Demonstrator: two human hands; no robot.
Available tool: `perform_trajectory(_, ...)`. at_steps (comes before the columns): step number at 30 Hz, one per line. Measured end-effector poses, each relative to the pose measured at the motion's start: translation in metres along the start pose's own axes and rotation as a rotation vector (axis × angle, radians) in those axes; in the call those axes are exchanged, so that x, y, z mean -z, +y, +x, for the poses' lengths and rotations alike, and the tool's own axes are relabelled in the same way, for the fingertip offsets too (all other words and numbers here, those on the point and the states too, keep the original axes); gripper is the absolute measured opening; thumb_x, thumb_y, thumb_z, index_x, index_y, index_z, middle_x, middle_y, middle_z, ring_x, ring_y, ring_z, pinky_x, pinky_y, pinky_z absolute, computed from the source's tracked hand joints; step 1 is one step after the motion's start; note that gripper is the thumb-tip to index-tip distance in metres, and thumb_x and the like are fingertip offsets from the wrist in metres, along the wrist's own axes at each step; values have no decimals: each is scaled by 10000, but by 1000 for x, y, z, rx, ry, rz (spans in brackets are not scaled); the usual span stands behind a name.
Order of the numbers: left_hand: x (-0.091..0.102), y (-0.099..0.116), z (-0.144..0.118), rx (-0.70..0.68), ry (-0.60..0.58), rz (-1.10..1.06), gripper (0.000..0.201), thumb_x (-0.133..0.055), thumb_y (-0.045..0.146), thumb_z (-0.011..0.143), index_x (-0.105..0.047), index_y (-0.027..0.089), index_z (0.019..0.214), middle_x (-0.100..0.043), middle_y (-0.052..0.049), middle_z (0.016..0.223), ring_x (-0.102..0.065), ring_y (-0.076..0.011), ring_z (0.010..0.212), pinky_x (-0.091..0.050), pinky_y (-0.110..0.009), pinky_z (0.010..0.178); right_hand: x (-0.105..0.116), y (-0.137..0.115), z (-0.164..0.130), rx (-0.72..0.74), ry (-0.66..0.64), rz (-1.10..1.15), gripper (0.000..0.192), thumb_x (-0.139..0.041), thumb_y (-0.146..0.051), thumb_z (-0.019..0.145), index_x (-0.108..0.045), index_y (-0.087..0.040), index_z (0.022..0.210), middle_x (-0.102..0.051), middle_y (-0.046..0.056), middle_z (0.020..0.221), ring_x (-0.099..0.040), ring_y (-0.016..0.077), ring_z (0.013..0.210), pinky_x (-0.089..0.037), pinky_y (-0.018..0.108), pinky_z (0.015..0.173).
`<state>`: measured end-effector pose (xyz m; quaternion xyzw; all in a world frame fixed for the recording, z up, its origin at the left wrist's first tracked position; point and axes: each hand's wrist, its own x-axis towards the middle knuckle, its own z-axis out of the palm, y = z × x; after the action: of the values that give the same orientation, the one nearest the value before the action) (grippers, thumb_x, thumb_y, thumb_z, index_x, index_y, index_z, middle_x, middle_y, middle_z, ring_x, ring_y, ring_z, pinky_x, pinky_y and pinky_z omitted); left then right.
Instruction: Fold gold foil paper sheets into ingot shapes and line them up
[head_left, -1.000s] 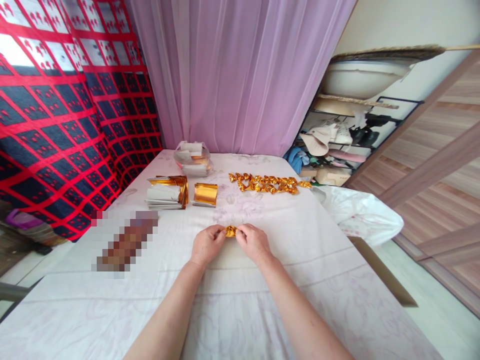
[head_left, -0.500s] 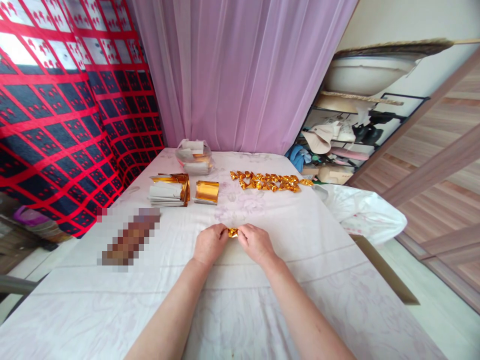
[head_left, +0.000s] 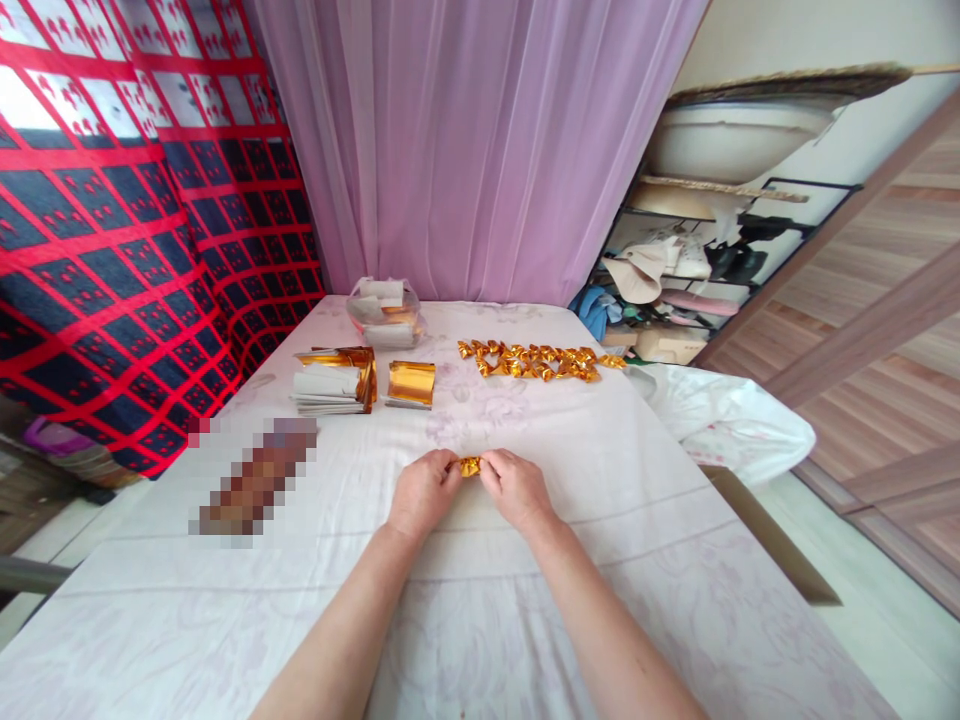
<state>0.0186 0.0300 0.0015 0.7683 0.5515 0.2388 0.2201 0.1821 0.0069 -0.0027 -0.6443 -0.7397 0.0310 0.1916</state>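
Far left, a red and dark checked cloth (head_left: pixel 112 230) hangs beside the table (head_left: pixel 480 640), which is covered in a pale flowered sheet. Near the table's left edge sits a blurred-out brown patch (head_left: pixel 255 478), can't tell what it is. Toward the far left corner, a stack of white and gold paper sheets (head_left: pixel 334 382) lies flat, and just to its right a smaller gold sheet stack (head_left: pixel 412 384), the two close but apart. Behind them at the far edge a clear plastic bag (head_left: pixel 385 313) holds more paper, white slips and some gold showing through; exact contents unclear.

Middle, near side: the person's left hand (head_left: pixel 422 492) and right hand (head_left: pixel 516 489) rest on the table with fingertips meeting. Both pinch a small folded gold paper piece (head_left: pixel 470 466), which sits right between the two hands, left fingers on its left end, right fingers on its right end. Only a bit of it shows past the fingers.

Beyond the hands, toward the far right side, a row of finished gold folded pieces (head_left: pixel 536 362) lies in a loose line, well apart from the hands.

A purple curtain (head_left: pixel 480 150) hangs behind the table. Off the right edge, a white plastic bag (head_left: pixel 720 425) bulges, contents hidden. Farther right, a cluttered shelf (head_left: pixel 697 270) with a hat and a basin on top.
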Motion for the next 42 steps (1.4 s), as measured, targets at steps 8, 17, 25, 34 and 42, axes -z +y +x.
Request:
perform_trajectory(8, 1, 1, 0, -32, -59, 106, 192, -498, 249, 912, -688, 225, 892, -726, -30, 881, -662, -169, 810, -429, -242, 689, 9, -4, -2, -23, -129, -108, 243, -447, -211, 948, -653, -213, 817, -727, 27, 846, -639, 133, 743, -315, 253, 605)
perform_trajectory(17, 9, 9, -2, -56, -176, 290, 274, -407, 268, 953, -656, 201, 863, -691, -74, 904, -662, -213, 812, -431, -285, 671, 18, -5, -4, -30, -184, -131, 241, -466, -225, 944, -672, -221, 821, -733, 33, 848, -641, 146, 727, -317, 264, 601)
perform_trajectory(25, 6, 12, -2, -4, -157, 291, 261, -399, 255, 940, -642, 197, 863, -692, -75, 923, -659, -214, 807, -433, -294, 673, 19, -6, -4, -73, -219, -146, 264, -427, -246, 961, -661, -209, 846, -731, 36, 891, -637, 142, 763, -302, 266, 617)
perform_trajectory(34, -1, -5, 1, -169, -191, 86, 269, -384, 261, 952, -634, 201, 875, -676, -38, 875, -630, -172, 824, -434, -261, 729, 7, 6, -7, -37, -143, 28, 263, -421, -207, 929, -600, -201, 736, -684, 20, 767, -558, 128, 671, -247, 267, 607)
perform_trajectory(42, 0, -7, 2, -247, -202, -28, 287, -383, 281, 943, -643, 203, 849, -665, -31, 834, -616, -169, 788, -441, -255, 710, 5, 10, -7, -16, -176, 88, 244, -433, -201, 904, -568, -198, 701, -668, 19, 733, -538, 128, 655, -235, 266, 604)
